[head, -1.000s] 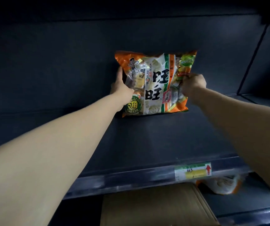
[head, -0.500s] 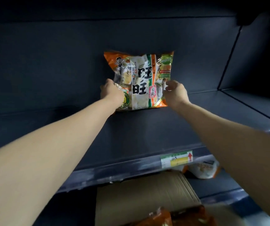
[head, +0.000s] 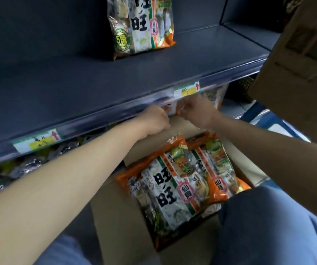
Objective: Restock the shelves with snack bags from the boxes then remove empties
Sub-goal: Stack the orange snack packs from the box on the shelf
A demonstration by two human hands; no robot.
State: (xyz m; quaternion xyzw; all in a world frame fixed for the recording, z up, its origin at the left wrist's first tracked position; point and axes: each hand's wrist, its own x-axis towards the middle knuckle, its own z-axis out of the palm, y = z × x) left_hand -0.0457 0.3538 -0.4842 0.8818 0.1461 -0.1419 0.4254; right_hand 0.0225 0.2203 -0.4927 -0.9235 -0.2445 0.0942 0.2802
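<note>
two hands: left hand (head: 154, 121), right hand (head: 197, 109) curled at box (head: 115, 217) far edge; cannot tell what held. snack bags (head: 165, 188) light, slippery, crushable: you pinch top seam, no squeezing.

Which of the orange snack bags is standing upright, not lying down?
The single bag on the dark upper shelf: it stands upright there, alone. The other bags lie face up in the open cardboard box below.
</note>
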